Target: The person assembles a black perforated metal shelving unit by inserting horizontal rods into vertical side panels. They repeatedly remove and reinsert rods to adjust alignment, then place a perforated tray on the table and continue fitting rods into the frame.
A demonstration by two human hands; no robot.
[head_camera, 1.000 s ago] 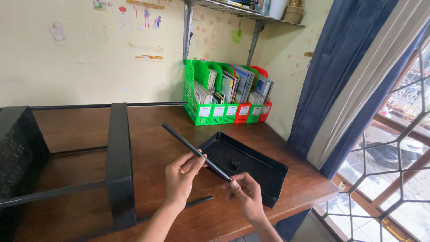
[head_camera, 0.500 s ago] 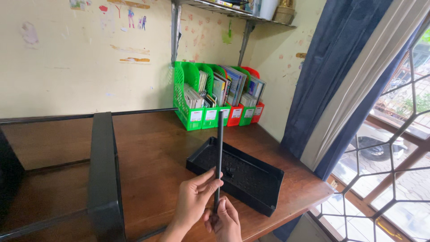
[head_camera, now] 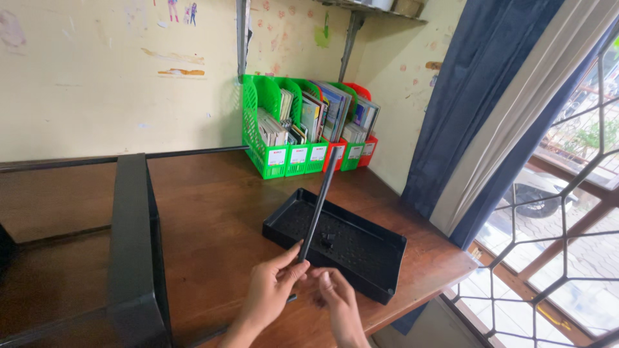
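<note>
My left hand (head_camera: 267, 290) grips a thin black rod (head_camera: 319, 205) near its lower end; the rod points up and away, slightly to the right. My right hand (head_camera: 335, 299) is curled just under the rod's lower tip, fingers touching it. Both hands hover over the brown wooden desk (head_camera: 213, 212), close to its front edge. Right behind them lies a black perforated tray (head_camera: 380, 254) with a small dark part inside it.
A black shelf frame (head_camera: 132, 238) lies on its side across the left of the desk. Green and red magazine files (head_camera: 293, 129) full of books stand against the wall. A blue curtain (head_camera: 480, 96) and a grilled window are at the right.
The rod has swung from lying slanted across the tray to nearly upright, then tilted a little right. My hands have come together at its lower end.
</note>
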